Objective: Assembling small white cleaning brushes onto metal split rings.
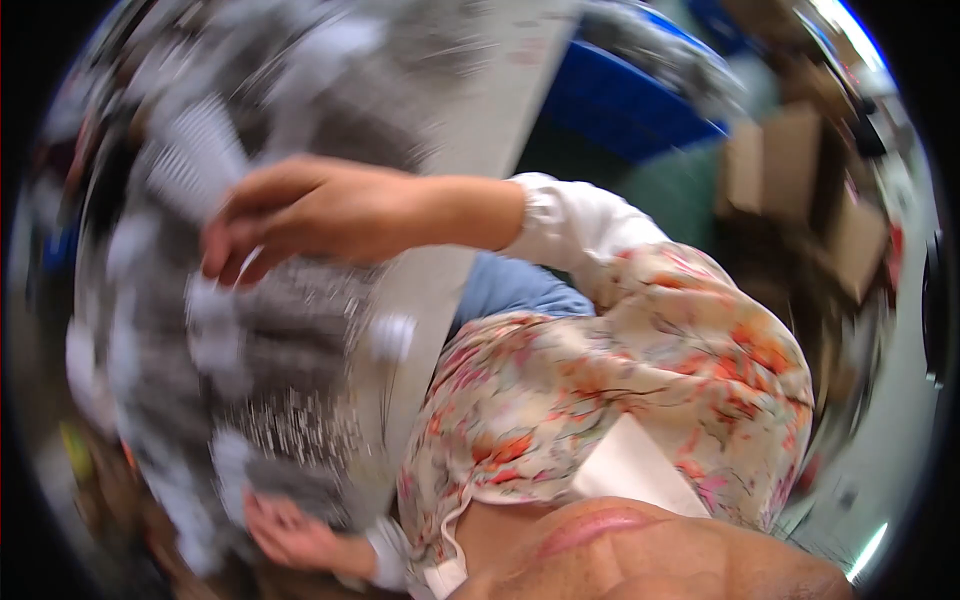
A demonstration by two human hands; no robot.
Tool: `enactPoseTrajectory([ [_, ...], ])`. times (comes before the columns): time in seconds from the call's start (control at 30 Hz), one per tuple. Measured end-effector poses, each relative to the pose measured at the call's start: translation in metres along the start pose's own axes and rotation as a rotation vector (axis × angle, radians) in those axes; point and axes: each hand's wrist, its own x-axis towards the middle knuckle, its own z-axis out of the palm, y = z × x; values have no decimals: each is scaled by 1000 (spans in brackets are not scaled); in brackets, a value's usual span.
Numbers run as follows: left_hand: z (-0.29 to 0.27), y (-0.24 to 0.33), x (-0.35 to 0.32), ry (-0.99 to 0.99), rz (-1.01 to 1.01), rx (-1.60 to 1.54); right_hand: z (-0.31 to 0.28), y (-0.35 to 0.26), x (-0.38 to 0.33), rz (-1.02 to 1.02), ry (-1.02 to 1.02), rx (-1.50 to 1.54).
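My right hand (320, 215) reaches across the table from the upper right, above a blurred heap of grey and white pieces (300, 310). Its fingers bend down, thumb and fingertips drawn close together; whatever may be between them is too blurred to make out. A white ribbed-looking piece (200, 150) lies just beyond those fingers. Lower down, at the heap's near end, my left hand (290, 530) rests against the dark grey material beside a pale piece (235, 470). Motion smears its fingers, so its grip does not show. A small white piece (392, 337) lies near the table edge.
The pale tabletop (490, 110) ends close to my body. Past that edge stands a blue crate (625, 100) with clear, crinkled plastic in it. Cardboard boxes (790, 160) are stacked to the right over a green floor (665, 200).
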Motion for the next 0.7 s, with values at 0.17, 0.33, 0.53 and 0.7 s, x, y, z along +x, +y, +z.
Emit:
enactPoseTrajectory([
  [0.17,63,23,-22,-217,83,-104,47,62,-1,149,-107,15],
  [0.33,96,14,-35,-239,284,-108,90,79,-31,228,-244,-117],
  [0.53,81,7,-38,44,785,-120,51,84,-43,-154,-51,-585],
  [0.7,95,-2,-66,-32,608,-276,67,115,-64,344,-33,227],
])
